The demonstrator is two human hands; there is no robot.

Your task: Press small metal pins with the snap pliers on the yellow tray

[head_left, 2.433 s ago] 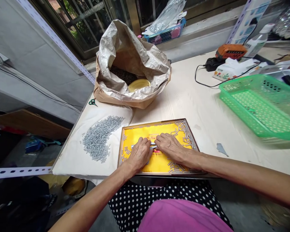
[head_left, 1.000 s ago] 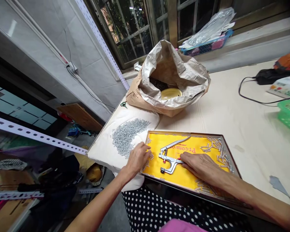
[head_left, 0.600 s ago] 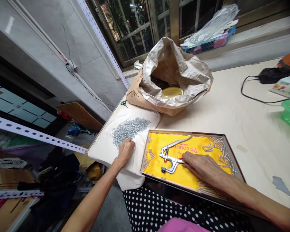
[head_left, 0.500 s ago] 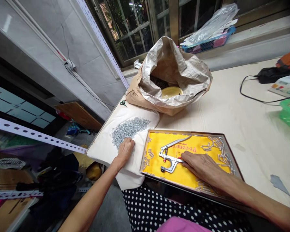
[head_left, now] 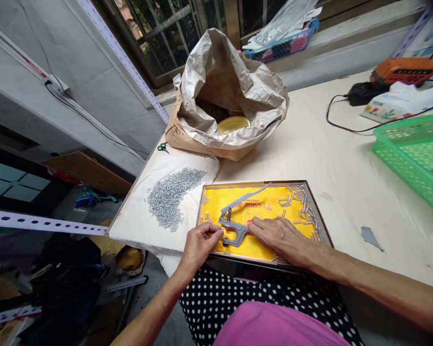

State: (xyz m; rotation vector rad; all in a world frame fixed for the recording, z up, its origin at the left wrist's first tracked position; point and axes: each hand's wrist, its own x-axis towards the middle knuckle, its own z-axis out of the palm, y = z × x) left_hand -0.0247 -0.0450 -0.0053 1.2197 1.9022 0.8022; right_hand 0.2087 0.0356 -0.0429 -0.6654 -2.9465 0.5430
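Grey metal hand pliers (head_left: 236, 230), lying flat on the yellow lining of a brown-rimmed tray (head_left: 254, 183) at the near table edge. Right hand (head_left: 277, 235): laid flat over the lower handle, fingers stretched out, not clasped. Left hand (head_left: 198, 242): fingertips pinched together just beside the pliers' head; whether a piece sits between them cannot be told. Loose metal tubes (head_left: 300, 202) along the tray's right side. Heap of tubes (head_left: 169, 197) on white cloth (head_left: 137, 226), left. Paper sack (head_left: 234, 81) behind.
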